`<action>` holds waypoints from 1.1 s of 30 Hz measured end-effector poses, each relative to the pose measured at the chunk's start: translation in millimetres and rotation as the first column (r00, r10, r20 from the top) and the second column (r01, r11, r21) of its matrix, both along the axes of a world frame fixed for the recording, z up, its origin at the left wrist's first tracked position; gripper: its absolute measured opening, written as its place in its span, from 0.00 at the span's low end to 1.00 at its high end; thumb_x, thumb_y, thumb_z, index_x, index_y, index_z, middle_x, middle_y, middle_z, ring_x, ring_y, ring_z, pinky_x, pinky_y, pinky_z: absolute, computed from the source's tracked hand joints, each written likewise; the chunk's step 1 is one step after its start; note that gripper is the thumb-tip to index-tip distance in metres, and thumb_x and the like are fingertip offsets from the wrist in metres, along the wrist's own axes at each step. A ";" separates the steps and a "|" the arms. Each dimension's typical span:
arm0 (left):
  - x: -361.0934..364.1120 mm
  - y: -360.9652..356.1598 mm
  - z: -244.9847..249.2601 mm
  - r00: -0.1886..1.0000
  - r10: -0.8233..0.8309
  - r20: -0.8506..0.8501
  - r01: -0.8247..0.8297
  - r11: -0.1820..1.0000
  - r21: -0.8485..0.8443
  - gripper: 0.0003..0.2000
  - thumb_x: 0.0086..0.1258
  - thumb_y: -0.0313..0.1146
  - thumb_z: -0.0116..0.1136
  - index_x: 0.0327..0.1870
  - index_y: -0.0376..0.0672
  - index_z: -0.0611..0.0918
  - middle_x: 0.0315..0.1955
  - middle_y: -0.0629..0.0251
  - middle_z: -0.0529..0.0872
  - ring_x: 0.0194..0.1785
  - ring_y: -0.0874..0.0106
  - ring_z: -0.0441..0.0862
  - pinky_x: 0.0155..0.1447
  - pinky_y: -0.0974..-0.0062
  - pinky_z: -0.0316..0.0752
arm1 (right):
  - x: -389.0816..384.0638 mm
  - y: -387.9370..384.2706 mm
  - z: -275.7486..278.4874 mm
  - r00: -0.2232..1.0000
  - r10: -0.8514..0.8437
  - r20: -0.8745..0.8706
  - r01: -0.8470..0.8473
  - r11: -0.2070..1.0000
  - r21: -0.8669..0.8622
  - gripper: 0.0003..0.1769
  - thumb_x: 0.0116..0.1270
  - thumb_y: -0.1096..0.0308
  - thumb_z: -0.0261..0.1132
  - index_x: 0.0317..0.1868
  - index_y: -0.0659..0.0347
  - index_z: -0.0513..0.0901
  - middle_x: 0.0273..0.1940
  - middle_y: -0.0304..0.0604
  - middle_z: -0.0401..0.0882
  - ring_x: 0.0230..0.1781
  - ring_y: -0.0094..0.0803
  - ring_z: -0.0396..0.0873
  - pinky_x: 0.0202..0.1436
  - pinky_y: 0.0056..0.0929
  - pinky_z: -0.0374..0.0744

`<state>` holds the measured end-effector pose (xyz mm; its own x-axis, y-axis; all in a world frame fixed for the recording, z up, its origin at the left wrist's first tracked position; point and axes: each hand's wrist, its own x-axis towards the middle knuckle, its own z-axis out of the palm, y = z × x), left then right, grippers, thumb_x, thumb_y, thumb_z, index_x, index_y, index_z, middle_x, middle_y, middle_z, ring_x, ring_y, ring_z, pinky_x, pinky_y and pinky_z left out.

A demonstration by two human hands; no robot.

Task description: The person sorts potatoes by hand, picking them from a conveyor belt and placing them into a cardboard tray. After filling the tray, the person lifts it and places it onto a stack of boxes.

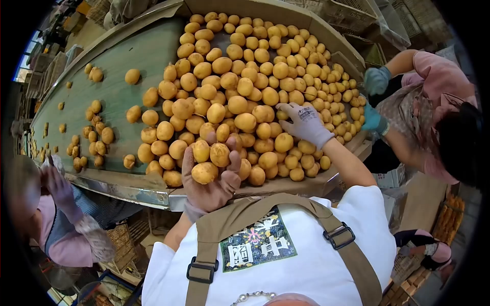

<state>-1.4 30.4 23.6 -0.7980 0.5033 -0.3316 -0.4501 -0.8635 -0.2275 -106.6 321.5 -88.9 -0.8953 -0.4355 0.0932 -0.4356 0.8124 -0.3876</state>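
My left hand [210,186], in a dirt-stained glove, is turned palm up at the near edge of the pile. Its fingers curl around several potatoes [204,173], round and yellow-brown. My right hand [306,125], in a pale grey glove with dark print on its back, reaches over the middle of the heap. Its thumb and fingertips close around a small potato [282,115] that lies among the others; part of the grip is hidden. The large heap of potatoes [237,105] surrounds both hands.
A green conveyor belt [115,104] carries scattered potatoes at left, bordered by a metal rim [117,190]. At right, a co-worker in teal gloves [375,118] touches the pile's edge. Another co-worker [71,219] stands at lower left. Crates [342,15] stand behind the far wall.
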 end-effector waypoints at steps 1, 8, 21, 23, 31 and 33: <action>0.4 -1.9 -2.6 0.999 -0.020 -0.041 0.021 0.999 0.028 0.26 0.79 0.60 0.49 0.70 0.58 0.79 0.70 0.61 0.72 0.60 0.61 0.77 0.49 0.69 0.80 | 0.1 -0.2 6.3 0.998 0.035 0.049 -0.031 0.996 -0.085 0.22 0.63 0.60 0.72 0.56 0.59 0.84 0.38 0.44 0.88 0.36 0.43 0.86 0.46 0.37 0.81; -1.2 -3.5 -5.5 0.995 -0.037 -0.093 0.031 0.997 -0.064 0.28 0.79 0.61 0.48 0.71 0.57 0.78 0.63 0.61 0.75 0.33 0.73 0.68 0.29 0.85 0.71 | -91.4 49.6 89.2 0.669 0.047 -0.742 -0.193 0.975 -0.111 0.21 0.64 0.53 0.69 0.50 0.58 0.82 0.31 0.45 0.80 0.31 0.40 0.79 0.39 0.39 0.80; 4.3 -4.8 -8.9 0.992 0.042 -0.115 -0.051 0.996 -0.075 0.28 0.81 0.60 0.45 0.72 0.53 0.77 0.72 0.60 0.72 0.69 0.56 0.77 0.63 0.61 0.80 | 55.4 19.1 57.5 0.925 0.339 0.171 -0.302 0.930 -0.212 0.13 0.69 0.56 0.66 0.46 0.52 0.89 0.48 0.46 0.87 0.48 0.44 0.86 0.53 0.41 0.84; -2.2 -2.8 -5.7 0.998 -0.013 -0.067 0.013 1.000 0.000 0.29 0.80 0.61 0.45 0.73 0.55 0.76 0.71 0.61 0.73 0.66 0.57 0.79 0.61 0.62 0.79 | 38.8 37.6 46.0 0.956 -0.024 0.293 0.008 0.998 0.057 0.07 0.70 0.63 0.67 0.38 0.55 0.87 0.27 0.42 0.83 0.36 0.38 0.84 0.49 0.39 0.80; -7.5 -0.2 -1.7 0.995 -0.014 -0.097 0.003 0.994 -0.109 0.28 0.81 0.59 0.45 0.74 0.56 0.75 0.71 0.60 0.72 0.57 0.63 0.83 0.55 0.68 0.82 | -24.5 -11.6 37.6 0.935 -0.042 0.353 -0.089 0.934 0.347 0.19 0.73 0.57 0.62 0.61 0.51 0.80 0.53 0.48 0.83 0.47 0.42 0.86 0.50 0.42 0.83; -4.0 -3.9 -4.0 0.993 0.015 -0.115 -0.028 0.993 -0.118 0.27 0.81 0.59 0.45 0.73 0.56 0.76 0.71 0.60 0.72 0.57 0.63 0.83 0.55 0.68 0.82 | -30.9 -4.7 32.3 0.907 -0.017 0.421 -0.147 0.924 0.354 0.21 0.71 0.55 0.61 0.60 0.54 0.80 0.47 0.49 0.86 0.46 0.44 0.86 0.50 0.44 0.82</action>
<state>-5.4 26.6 19.6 -0.8442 0.4481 -0.2941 -0.4483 -0.8911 -0.0708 -137.5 316.8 -56.6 -0.7850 -0.4224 -0.4533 -0.3609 0.9064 -0.2196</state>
